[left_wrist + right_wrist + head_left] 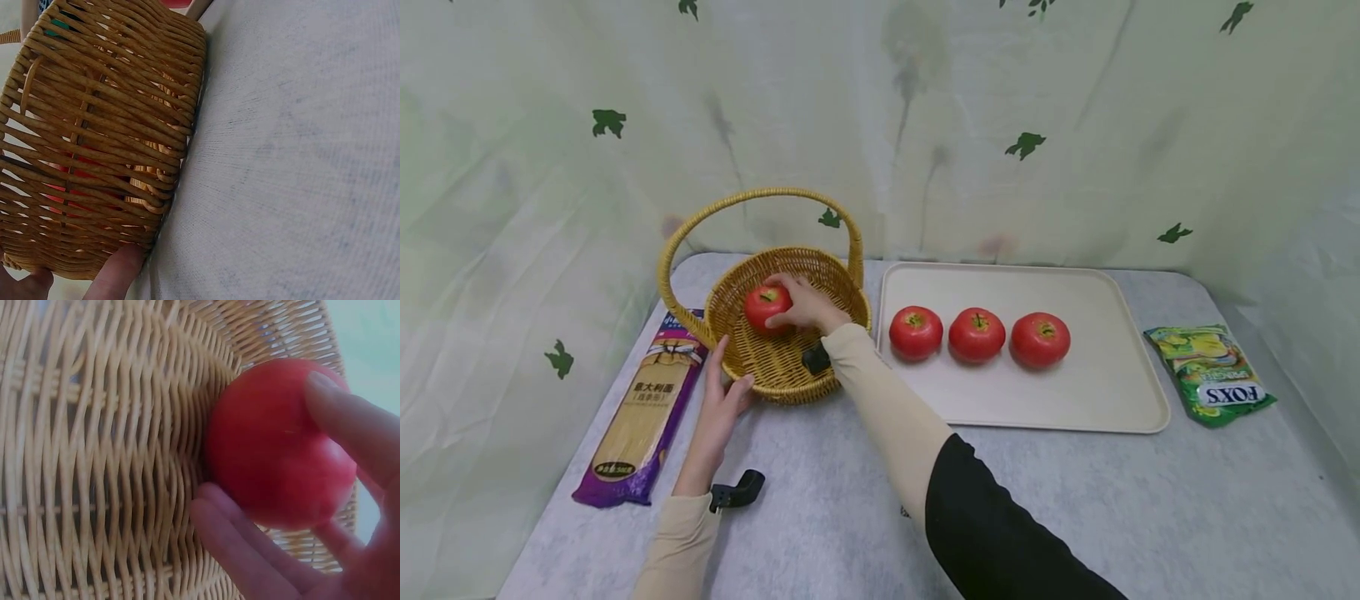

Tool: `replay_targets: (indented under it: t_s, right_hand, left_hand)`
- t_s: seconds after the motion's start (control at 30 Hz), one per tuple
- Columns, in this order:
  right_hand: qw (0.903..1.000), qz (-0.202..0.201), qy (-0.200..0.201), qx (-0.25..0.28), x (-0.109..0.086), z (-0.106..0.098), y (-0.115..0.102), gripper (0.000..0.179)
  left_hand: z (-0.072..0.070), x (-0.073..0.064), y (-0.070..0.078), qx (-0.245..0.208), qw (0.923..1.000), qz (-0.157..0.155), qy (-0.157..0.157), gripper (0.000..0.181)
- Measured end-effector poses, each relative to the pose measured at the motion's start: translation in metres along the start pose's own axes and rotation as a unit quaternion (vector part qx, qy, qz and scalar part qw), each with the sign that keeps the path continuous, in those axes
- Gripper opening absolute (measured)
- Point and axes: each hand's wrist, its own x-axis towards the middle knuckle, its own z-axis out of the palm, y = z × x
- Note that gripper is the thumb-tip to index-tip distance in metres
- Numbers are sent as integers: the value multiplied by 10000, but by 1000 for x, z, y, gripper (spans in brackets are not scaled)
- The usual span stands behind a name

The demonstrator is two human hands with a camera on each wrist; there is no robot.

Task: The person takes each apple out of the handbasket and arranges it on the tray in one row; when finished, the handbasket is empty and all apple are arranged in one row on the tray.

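Observation:
My right hand (pixel 808 304) reaches into the yellow-brown wicker basket (pixel 786 392) and holds a red apple (pixel 762 310) at its left inner side. In the right wrist view, thumb and fingers (pixel 244 550) lie around the apple (pixel 281 450), close to the woven wall. My left hand (pixel 724 417) touches the outside of the basket at its near left, thumb and forefinger spread. In the left wrist view, two fingertips (pixel 119 269) rest against the weave (pixel 94 137) low down, and red shows through the gaps.
A beige tray (pixel 1097 383) right of the basket carries three red apples (pixel 974 335) in a row. A purple pack of spaghetti (pixel 640 417) lies to the left. At the far right is a green FOX'S bag (pixel 1210 375). The basket's tall handle (pixel 760 193) arches above it.

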Motion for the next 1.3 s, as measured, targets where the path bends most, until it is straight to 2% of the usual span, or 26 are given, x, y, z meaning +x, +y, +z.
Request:
replay_targets:
  t_s: [0.13,0.4,0.53,0.63,0.97,1.13,1.3]
  right_hand:
    - [9996,102,-199,146,-2,-2,0,69]
    - [9973,-63,-462,565,-6,-12,5,65]
    - [9909,-255,-700,1125,-11,-23,8,64]
    - [9865,-460,-922,1271,-15,-35,9,63]
    - [9848,-926,-1274,728,-42,-76,15,64]
    - [9856,-1150,-1125,516,-64,-99,22,63]
    - [9896,-1116,-831,357,-88,-125,38,62]
  left_hand:
    - [1,1,0,-32,10000,-15,-30,68]
    - [0,0,-4,69,9999,99,-9,66]
    - [0,0,-4,41,9999,103,-23,66]
    - [0,1,-4,44,9999,90,-29,67]
    - [1,1,-3,84,9999,57,-30,66]
    - [2,1,-2,33,10000,68,-31,66]
    - [1,0,-1,-53,10000,32,-59,67]
